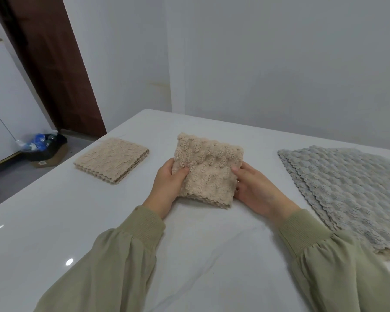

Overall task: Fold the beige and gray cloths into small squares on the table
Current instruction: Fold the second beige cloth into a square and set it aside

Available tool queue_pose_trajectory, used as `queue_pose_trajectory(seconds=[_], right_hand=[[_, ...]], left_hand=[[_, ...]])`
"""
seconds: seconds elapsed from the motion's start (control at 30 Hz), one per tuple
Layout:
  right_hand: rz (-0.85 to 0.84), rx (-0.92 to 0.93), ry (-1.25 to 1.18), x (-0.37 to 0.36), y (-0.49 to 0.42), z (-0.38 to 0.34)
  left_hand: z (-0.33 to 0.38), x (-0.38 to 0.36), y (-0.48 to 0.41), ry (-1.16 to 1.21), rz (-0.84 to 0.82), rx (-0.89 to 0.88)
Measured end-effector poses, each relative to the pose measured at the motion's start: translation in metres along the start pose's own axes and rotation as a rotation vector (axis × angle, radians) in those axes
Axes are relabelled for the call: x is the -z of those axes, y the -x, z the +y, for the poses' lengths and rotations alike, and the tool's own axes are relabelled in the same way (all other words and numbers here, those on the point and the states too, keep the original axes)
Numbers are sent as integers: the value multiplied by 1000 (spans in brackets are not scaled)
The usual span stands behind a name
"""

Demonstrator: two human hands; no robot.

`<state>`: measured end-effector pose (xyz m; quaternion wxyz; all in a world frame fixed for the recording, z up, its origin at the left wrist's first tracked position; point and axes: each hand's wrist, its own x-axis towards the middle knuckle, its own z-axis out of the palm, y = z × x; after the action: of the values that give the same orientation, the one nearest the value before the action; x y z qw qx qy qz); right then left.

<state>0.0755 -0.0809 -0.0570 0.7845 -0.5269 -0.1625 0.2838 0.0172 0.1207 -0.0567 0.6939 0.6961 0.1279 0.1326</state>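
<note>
My left hand (169, 184) and right hand (256, 188) hold the folded beige cloth (208, 176). The fingers (182, 171) of each pinch one side.

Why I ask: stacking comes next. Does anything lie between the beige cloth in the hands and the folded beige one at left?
Nothing visible does. Only bare table lies between the held beige cloth, in the left hand and right hand, and the folded beige cloth.
</note>
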Motion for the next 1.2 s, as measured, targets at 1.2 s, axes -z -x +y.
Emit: queue_pose_trajectory(seconds=[1.2], right_hand=[[625, 127, 1564, 50, -134, -11]], left_hand=[[-23, -18, -49, -1321, -82, -121]])
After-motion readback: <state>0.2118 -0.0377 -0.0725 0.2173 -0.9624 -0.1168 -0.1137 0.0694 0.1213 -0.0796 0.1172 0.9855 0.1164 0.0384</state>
